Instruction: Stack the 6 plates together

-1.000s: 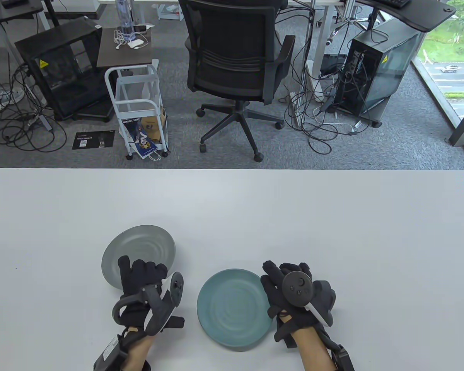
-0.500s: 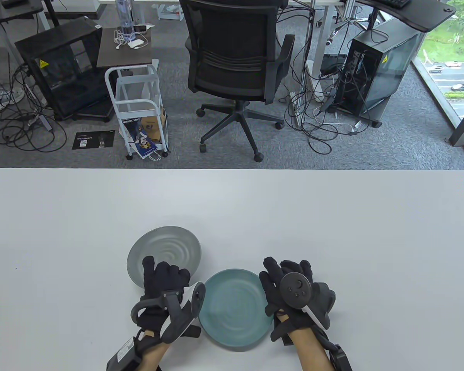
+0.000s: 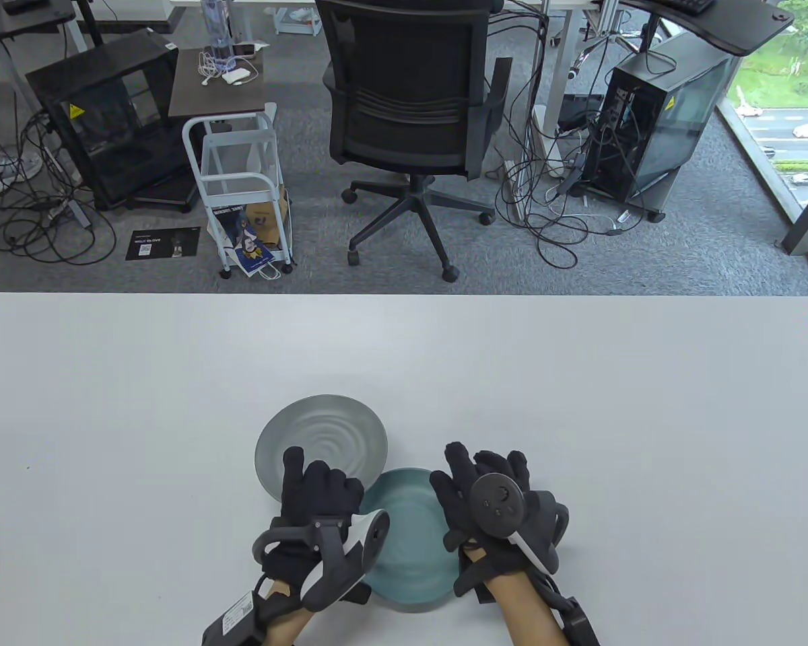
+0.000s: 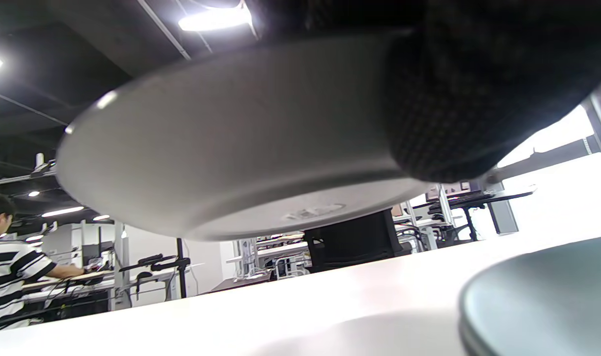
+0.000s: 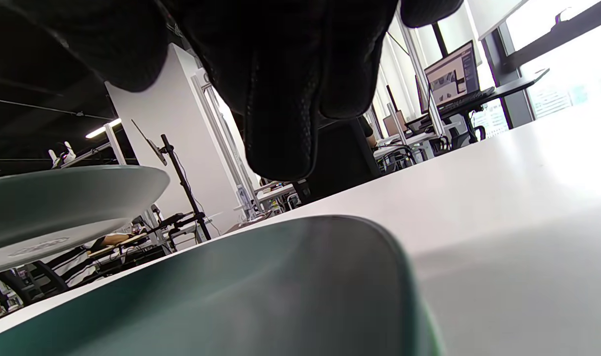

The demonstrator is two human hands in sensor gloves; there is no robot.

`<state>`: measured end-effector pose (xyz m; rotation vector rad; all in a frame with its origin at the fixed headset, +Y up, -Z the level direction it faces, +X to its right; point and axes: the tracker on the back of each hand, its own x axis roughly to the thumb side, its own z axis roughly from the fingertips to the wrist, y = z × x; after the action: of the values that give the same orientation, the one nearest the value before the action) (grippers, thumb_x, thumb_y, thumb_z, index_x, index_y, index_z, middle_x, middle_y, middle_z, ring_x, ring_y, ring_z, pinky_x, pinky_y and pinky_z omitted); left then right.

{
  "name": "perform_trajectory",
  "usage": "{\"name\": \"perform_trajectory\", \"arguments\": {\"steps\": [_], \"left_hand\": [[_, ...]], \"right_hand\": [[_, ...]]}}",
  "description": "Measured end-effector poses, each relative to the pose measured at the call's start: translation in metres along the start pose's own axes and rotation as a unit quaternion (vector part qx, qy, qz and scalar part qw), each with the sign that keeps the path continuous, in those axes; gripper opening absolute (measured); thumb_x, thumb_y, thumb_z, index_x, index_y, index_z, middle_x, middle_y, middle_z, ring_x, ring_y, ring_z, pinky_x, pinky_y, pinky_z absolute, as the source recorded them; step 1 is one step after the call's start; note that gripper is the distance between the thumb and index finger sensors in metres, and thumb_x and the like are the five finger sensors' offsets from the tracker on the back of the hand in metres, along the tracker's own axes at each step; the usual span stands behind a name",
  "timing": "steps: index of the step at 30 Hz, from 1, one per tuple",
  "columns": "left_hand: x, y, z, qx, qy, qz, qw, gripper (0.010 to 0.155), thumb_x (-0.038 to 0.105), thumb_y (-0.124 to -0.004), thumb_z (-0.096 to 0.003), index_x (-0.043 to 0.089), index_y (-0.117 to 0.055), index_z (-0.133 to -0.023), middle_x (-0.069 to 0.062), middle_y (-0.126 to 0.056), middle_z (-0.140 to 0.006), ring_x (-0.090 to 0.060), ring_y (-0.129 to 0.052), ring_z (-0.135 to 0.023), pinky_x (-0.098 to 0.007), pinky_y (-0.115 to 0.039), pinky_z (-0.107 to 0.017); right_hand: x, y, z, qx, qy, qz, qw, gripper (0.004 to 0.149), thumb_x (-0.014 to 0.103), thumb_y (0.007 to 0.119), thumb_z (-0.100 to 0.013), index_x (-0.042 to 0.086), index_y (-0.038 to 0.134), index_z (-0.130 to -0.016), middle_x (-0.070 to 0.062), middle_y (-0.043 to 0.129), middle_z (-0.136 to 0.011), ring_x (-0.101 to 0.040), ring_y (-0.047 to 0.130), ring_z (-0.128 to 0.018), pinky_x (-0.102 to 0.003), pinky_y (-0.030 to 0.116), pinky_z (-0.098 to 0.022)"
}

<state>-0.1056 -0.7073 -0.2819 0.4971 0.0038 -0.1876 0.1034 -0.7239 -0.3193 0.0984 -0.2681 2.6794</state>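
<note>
My left hand (image 3: pixel 316 498) grips the near edge of a grey plate (image 3: pixel 323 431) and holds it in the air. The left wrist view shows its underside (image 4: pixel 231 158) above the table, with my fingers (image 4: pixel 478 99) on its rim. A teal plate (image 3: pixel 407 538) lies on the table between my hands, and the grey plate's near-right edge overlaps its far-left rim. My right hand (image 3: pixel 478 484) is spread over the teal plate's right rim. In the right wrist view its fingers (image 5: pixel 280 99) hang just above the teal plate (image 5: pixel 260 287), and the grey plate (image 5: pixel 58 202) floats at left.
The white table (image 3: pixel 579 404) stretches wide around the plates, with its far edge at mid-frame. Beyond it stand a black office chair (image 3: pixel 411 101), a small white cart (image 3: pixel 242 182) and computer cases with cables on the floor.
My left hand has carried the grey plate to the right, from beside the teal plate to partly over it. My right hand has shifted slightly left over the teal plate's rim.
</note>
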Motion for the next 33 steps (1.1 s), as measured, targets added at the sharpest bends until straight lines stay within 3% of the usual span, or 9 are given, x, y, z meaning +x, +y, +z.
{"name": "perform_trajectory", "arguments": {"steps": [18,26,33], "left_hand": [[0.03,0.015,0.016,0.024,-0.093,0.032,0.995,0.035,0.045,-0.103,-0.0233,0.036,-0.094,-0.056,0.014,-0.099,-0.051,-0.004,-0.091,-0.075,-0.046,-0.046,-0.089],[0.035,0.017,0.019,0.023,-0.121,0.043,0.991,0.036,0.046,-0.102,-0.0231,0.037,-0.094,-0.056,0.015,-0.098,-0.052,-0.003,-0.091,-0.076,-0.046,-0.046,-0.089],[0.029,0.015,0.019,-0.009,-0.164,0.09,0.982,0.045,0.053,-0.094,-0.024,0.044,-0.089,-0.067,0.021,-0.097,-0.066,-0.002,-0.084,-0.088,-0.045,-0.036,-0.091]], "right_hand": [[0.002,0.008,-0.006,0.03,0.025,-0.072,0.997,0.064,0.06,0.066,-0.055,0.02,0.057,-0.105,0.006,0.096,-0.077,-0.024,0.071,-0.095,-0.056,0.035,-0.079],[-0.007,0.013,-0.007,0.033,0.078,-0.162,0.983,0.062,0.045,0.078,-0.054,0.017,0.054,-0.104,0.006,0.096,-0.071,-0.021,0.075,-0.091,-0.054,0.038,-0.078],[-0.019,0.013,-0.007,0.011,0.113,-0.185,0.976,0.052,0.038,0.079,-0.053,0.017,0.065,-0.099,0.004,0.101,-0.066,-0.021,0.084,-0.083,-0.055,0.049,-0.075]]}}
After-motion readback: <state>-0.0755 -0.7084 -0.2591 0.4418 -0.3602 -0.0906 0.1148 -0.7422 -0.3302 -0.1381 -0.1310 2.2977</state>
